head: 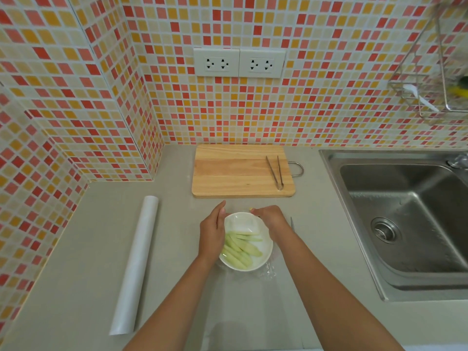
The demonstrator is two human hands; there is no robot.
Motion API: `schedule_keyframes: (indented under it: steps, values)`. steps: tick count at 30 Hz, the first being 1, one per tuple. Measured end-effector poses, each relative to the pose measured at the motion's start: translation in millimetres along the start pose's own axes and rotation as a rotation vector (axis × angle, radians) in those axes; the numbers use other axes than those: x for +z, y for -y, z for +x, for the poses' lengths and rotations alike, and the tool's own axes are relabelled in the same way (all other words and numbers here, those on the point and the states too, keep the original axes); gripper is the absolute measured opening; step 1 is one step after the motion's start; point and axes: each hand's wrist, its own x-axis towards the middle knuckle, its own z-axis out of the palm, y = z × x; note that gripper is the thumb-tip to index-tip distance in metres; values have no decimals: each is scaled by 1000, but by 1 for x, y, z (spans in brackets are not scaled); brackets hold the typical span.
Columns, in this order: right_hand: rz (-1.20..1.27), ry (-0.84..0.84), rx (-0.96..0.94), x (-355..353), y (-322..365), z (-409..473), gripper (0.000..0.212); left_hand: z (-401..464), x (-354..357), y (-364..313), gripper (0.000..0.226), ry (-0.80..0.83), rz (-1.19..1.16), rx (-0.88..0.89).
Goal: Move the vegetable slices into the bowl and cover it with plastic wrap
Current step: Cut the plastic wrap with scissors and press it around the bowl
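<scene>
A white bowl [263,252] sits on the grey counter just in front of me, holding several pale green vegetable slices [240,249]. A sheet of clear plastic wrap [243,225] lies over the far part of the bowl, and more of it trails onto the counter toward me. My left hand [211,230] lies flat against the bowl's left rim, fingers straight. My right hand [272,219] is at the far right rim with fingers curled down, pinching the wrap's edge. The plastic wrap roll [136,264] lies on the counter to the left.
A wooden cutting board [235,171] with metal tongs [274,172] on its right side lies behind the bowl. A steel sink [405,219] fills the right. A thin metal blade [292,224] shows beside my right wrist. Tiled walls close the back and left.
</scene>
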Motion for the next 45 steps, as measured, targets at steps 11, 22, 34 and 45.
schedule_keyframes:
  steps: [11,22,34,45]
  values:
    - [-26,8,66,2,4,3,24,-1,-1,-2,37,19,14,1]
    - [16,-139,129,5,-2,7,15,1,-3,1,34,21,26,1]
    - [-16,137,-495,-11,-38,-39,39,-71,7,-15,52,-125,-60,32]
    - [182,70,-360,-2,-51,-35,32,-63,16,-15,46,-183,-97,8]
